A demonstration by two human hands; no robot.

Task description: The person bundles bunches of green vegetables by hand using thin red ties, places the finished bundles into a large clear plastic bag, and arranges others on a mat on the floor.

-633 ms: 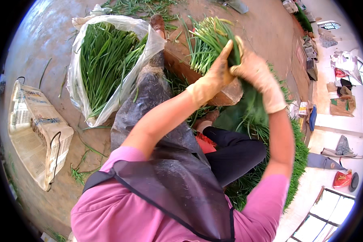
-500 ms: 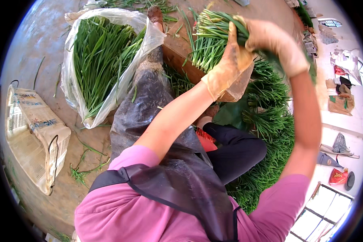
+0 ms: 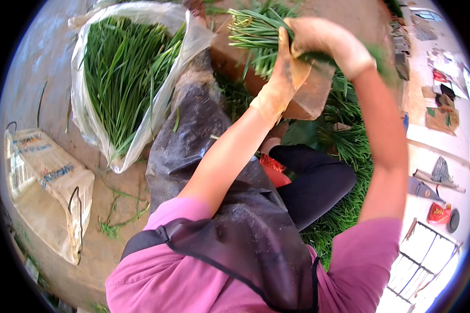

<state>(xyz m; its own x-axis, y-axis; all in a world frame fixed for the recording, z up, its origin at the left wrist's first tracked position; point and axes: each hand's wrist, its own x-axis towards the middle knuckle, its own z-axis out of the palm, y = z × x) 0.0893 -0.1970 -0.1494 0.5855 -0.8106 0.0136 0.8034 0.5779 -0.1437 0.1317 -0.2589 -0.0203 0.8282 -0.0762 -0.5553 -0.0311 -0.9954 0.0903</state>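
A bunch of green garlic chives (image 3: 248, 32), pale stem ends pointing left, is held up at the top of the view. My left hand (image 3: 284, 73), in a thin yellowish glove, supports it from below with its thumb upright against the stems. Wrapped over the bunch from the right is my gloved right hand (image 3: 321, 40), wrist bent and its fingers partly hidden. Blurred leaves trail to the right behind this hand. Under the hands is a wooden block (image 3: 313, 96).
At the upper left, a clear plastic bag (image 3: 80, 91) stands open, filled with long chives (image 3: 122, 78). A pale plastic basket (image 3: 52, 169) lies at far left. More chives (image 3: 350, 198) are heaped right of my bent leg (image 3: 318, 180). Loose leaves (image 3: 112, 227) litter the floor.
Both hands and the bunch have shifted left and slightly up in the view. The stems lie more level, and the right wrist has swung over toward the left.
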